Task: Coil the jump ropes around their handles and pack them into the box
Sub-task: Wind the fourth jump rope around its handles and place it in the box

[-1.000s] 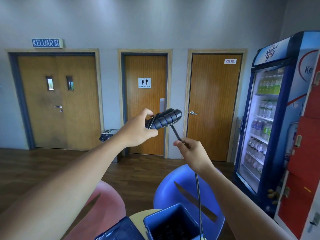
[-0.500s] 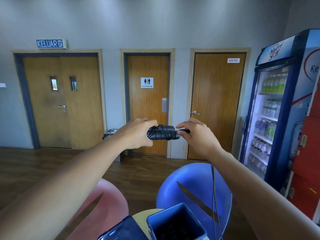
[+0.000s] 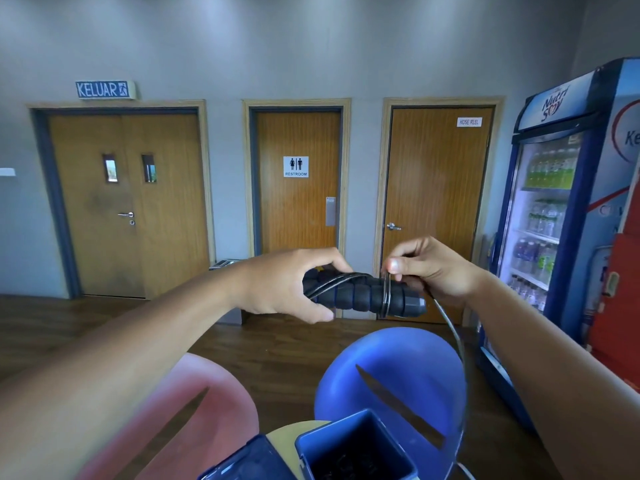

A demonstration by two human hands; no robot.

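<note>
Both hands work in the air, above the blue box point(image 3: 334, 427), which stands open at the bottom of the view. The left hand point(image 3: 280, 285) grips the black ribbed handle point(image 3: 367, 294) (I cannot tell if two are held together) with curled fingers at its left end. The right hand point(image 3: 433, 268) pinches the thin rope point(image 3: 453, 337) at the right end, where some turns lie around the foam. The rope looks light, smooth and springy, so the turns may slip. Better to hold it close to the handle and keep it tight.
</note>
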